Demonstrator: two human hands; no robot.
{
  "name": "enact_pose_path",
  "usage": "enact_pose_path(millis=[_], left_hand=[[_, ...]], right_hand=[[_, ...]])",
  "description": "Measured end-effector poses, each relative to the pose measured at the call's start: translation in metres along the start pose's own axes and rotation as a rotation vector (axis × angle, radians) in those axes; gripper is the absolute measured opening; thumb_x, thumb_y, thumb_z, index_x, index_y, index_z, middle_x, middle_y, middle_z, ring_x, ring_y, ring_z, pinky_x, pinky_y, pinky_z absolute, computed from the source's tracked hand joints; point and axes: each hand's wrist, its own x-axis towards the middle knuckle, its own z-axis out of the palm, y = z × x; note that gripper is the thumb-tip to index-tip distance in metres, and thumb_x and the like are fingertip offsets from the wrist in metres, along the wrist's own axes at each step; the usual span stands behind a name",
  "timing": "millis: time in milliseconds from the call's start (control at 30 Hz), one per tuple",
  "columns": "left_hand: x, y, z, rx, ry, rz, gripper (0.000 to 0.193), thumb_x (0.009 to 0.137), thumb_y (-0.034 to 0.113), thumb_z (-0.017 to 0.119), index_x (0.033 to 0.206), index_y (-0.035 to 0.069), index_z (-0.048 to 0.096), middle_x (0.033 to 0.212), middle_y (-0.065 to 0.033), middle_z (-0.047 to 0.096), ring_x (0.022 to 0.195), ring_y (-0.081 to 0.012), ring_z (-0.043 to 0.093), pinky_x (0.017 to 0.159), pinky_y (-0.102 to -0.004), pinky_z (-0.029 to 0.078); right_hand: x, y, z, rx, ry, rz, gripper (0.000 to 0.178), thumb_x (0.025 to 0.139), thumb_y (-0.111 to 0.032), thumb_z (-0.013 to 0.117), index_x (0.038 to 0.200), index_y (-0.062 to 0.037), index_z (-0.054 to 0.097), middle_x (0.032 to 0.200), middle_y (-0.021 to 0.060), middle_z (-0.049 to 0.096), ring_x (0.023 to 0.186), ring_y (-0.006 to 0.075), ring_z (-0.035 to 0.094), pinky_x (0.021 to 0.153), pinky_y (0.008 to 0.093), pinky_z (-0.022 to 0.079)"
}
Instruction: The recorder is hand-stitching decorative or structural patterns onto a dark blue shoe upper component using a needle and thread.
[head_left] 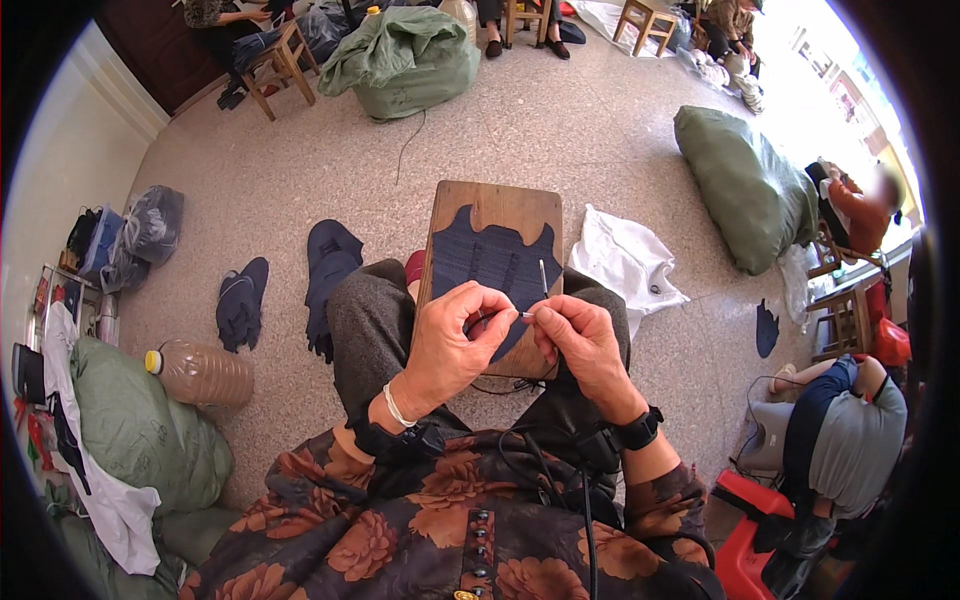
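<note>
My left hand (463,335) is closed in a pinch, thumb against forefinger. Something small and dark shows inside its curl, too little to make out. Close beside it, my right hand (583,345) grips a thin metal needle-like tool (543,277), whose shaft points up and away from the fingers. A small pale tip lies between the two hands' fingertips. Beneath them a dark navy knitted piece (487,255) with a notched far edge is spread over a wooden stool (480,197) between my knees. The hands hide part of its near half.
Navy knitted pieces (328,275) and a smaller pile (241,305) lie on the floor at left, near a capped plastic jug (205,372). A white cloth bag (625,262) rests right of the stool. Large green sacks (745,190) stand around. Other people sit nearby.
</note>
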Motion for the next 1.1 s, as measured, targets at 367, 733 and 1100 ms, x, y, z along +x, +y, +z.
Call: enact_pose_path(millis=[367,733,1100], left_hand=[[0.0,0.0,0.004,-0.034,-0.005,0.048,0.005,0.091,0.0,0.072,0.093,0.0,0.068,0.084,-0.0015,0.064,0.073,-0.0068,0.055,0.065,-0.0232,0.047],[-0.001,-0.007,0.005,-0.108,0.001,0.033,0.007,0.095,0.005,0.07,0.097,-0.001,0.068,0.083,-0.0012,0.067,0.075,-0.0066,0.059,0.067,-0.0225,0.049],[0.0,-0.005,0.003,-0.359,-0.053,-0.272,0.015,0.1,0.017,0.068,0.099,0.002,0.07,0.082,-0.0006,0.069,0.069,-0.004,0.059,0.063,-0.0193,0.049]], right_hand=[[-0.001,0.0,0.001,0.021,0.046,0.005,0.023,0.104,-0.022,0.063,0.1,-0.0012,0.072,0.073,-0.0047,0.06,0.063,0.0022,0.053,0.055,0.0177,0.043],[0.0,0.0,0.002,0.008,0.056,-0.035,0.016,0.102,-0.015,0.065,0.103,-0.0007,0.071,0.075,-0.0044,0.062,0.064,0.0016,0.055,0.057,0.0175,0.045],[-0.001,-0.004,0.006,-0.266,0.125,-0.161,0.007,0.097,-0.005,0.067,0.101,-0.001,0.071,0.077,-0.004,0.062,0.067,0.0024,0.055,0.059,0.0198,0.045]])
